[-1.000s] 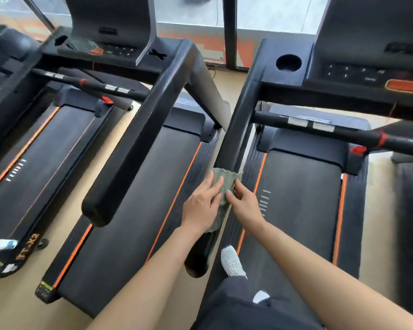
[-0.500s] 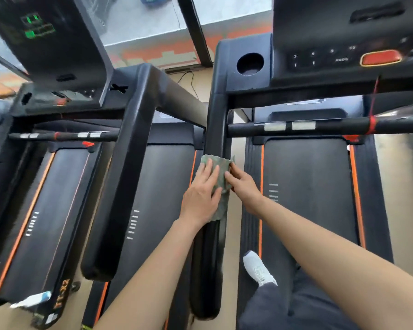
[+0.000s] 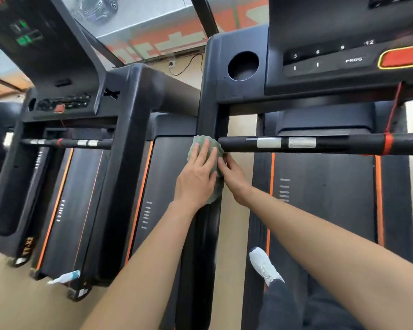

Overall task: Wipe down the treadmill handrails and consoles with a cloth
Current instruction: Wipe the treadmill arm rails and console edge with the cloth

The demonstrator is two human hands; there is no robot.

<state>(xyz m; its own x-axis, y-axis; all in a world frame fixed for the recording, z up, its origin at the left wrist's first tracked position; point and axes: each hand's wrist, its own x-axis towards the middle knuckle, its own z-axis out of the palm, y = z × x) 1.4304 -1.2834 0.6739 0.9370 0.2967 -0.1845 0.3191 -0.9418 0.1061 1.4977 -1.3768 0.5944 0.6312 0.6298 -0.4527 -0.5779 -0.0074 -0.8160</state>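
Note:
A green cloth (image 3: 200,142) lies over the left handrail (image 3: 200,246) of the treadmill I stand on, just where the black crossbar (image 3: 339,145) meets it. My left hand (image 3: 197,177) presses flat on the cloth with straight fingers. My right hand (image 3: 231,176) touches the cloth's right edge at the side of the rail; how its fingers hold the cloth is hidden. Above is the console (image 3: 332,63) with number buttons, a red button (image 3: 403,57) and a round cup hole (image 3: 243,65).
A second treadmill stands to the left, with its own handrail (image 3: 119,186), console (image 3: 57,67) and crossbar (image 3: 67,142). A third is at the far left edge. My white shoe (image 3: 264,266) is on the belt (image 3: 324,198). A red safety cord (image 3: 391,115) hangs from the console.
Both hands and the cloth have slid up the handrail from its lower part to the junction with the crossbar. The view has moved closer to the console.

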